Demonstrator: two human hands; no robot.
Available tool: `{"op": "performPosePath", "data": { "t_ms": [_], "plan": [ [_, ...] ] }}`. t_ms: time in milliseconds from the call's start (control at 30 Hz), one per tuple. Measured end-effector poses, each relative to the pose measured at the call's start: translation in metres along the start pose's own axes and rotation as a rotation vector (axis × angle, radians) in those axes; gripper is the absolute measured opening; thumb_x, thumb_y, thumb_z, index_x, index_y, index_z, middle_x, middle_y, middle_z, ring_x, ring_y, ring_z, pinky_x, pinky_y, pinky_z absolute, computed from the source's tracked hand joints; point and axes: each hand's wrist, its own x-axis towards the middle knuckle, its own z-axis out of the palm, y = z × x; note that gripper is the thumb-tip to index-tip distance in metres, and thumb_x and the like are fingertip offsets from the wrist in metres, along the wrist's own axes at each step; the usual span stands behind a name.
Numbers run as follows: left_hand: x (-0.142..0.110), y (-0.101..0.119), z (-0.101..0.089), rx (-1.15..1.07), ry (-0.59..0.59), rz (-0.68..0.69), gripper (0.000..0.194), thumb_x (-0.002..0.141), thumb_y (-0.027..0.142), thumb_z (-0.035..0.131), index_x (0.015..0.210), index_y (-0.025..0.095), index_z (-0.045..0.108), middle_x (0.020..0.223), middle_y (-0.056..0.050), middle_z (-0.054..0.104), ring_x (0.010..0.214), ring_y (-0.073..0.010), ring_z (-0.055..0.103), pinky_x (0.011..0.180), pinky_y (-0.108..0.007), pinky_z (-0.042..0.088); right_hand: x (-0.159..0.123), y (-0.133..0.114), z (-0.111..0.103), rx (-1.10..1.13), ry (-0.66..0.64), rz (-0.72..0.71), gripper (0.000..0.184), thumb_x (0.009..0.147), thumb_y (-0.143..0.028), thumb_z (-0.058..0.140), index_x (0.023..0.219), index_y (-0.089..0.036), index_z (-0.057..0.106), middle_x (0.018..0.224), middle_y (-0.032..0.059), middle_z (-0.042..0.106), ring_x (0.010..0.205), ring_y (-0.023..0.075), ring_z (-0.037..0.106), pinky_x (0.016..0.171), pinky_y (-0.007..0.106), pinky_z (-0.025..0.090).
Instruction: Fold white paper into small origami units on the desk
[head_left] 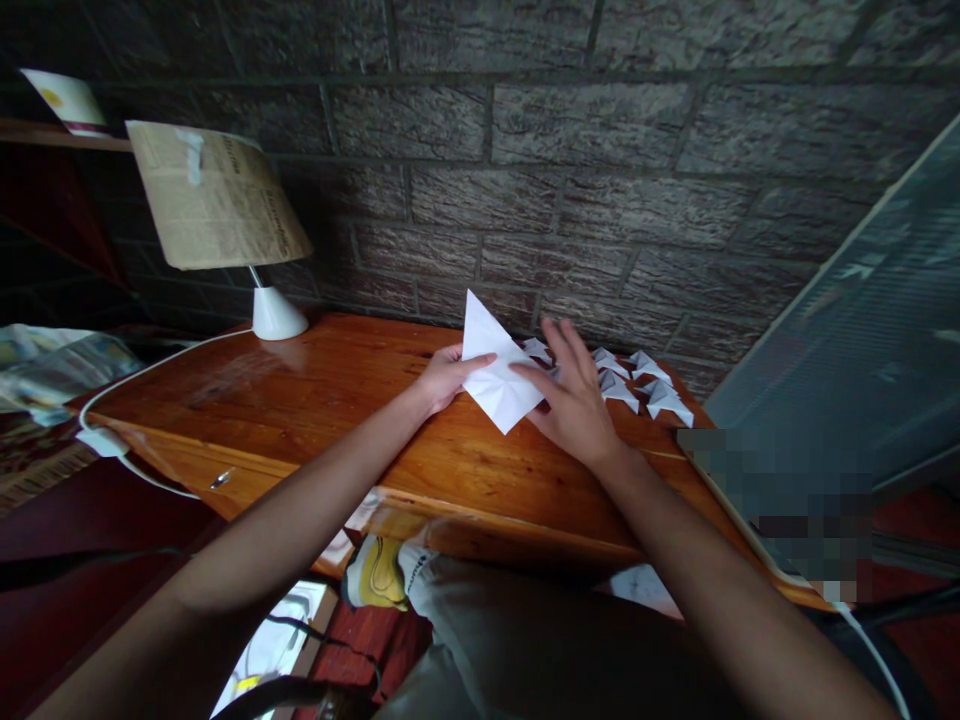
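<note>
A white sheet of folded paper point(501, 392) with crease lines meeting near its middle is held up above the wooden desk, one corner pointing upward. My left hand point(444, 380) pinches its left edge, thumb lying on the front face. On the right side my right hand point(571, 400) has its thumb on the paper's face, while the upper fingers are raised and spread apart. Its lower fingers are partly hidden behind the sheet. Several small folded white paper pieces point(651, 385) stand on the desk behind and to the right of my right hand.
The wooden desk point(360, 370) runs along a dark brick wall point(450, 200). A lamp point(217, 205) with a paper-covered shade stands at the back left, its white cord hanging over the edge. A paper cup point(66, 102) sits on a shelf. A translucent panel point(847, 300) borders the right.
</note>
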Motion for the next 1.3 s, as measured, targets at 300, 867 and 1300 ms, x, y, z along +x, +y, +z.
{"op": "performPosePath", "data": {
  "t_ms": [300, 867, 1300],
  "plan": [
    [0.001, -0.001, -0.002, -0.020, -0.132, 0.004, 0.044, 0.056, 0.022, 0.094, 0.094, 0.010, 0.077, 0.092, -0.011, 0.080, 0.075, -0.0198, 0.072, 0.081, -0.035, 0.055, -0.002, -0.013, 0.014, -0.031, -0.180, -0.098, 0.017, 0.088, -0.030, 0.072, 0.103, -0.024, 0.078, 0.120, 0.0090, 0.074, 0.118, 0.0301, 0.063, 0.114, 0.054, 0.038],
    [-0.006, -0.010, 0.009, 0.070, -0.375, -0.053, 0.050, 0.061, 0.033, 0.094, 0.105, 0.015, 0.077, 0.111, -0.012, 0.078, 0.100, -0.0247, 0.073, 0.106, -0.045, 0.048, -0.001, 0.004, 0.007, 0.315, 0.104, 0.619, 0.050, 0.085, -0.064, 0.062, 0.068, -0.018, 0.070, 0.062, -0.0004, 0.060, 0.060, 0.0139, 0.053, 0.065, 0.027, 0.042],
    [-0.008, -0.007, 0.012, 0.030, -0.313, -0.132, 0.046, 0.064, 0.037, 0.092, 0.100, 0.012, 0.077, 0.103, -0.013, 0.079, 0.092, -0.0243, 0.074, 0.096, -0.044, 0.056, 0.000, -0.003, 0.004, 0.270, 0.119, 0.596, 0.051, 0.088, -0.066, 0.058, 0.067, -0.020, 0.065, 0.062, 0.0013, 0.064, 0.059, 0.0150, 0.054, 0.063, 0.027, 0.042]
  ]
}}
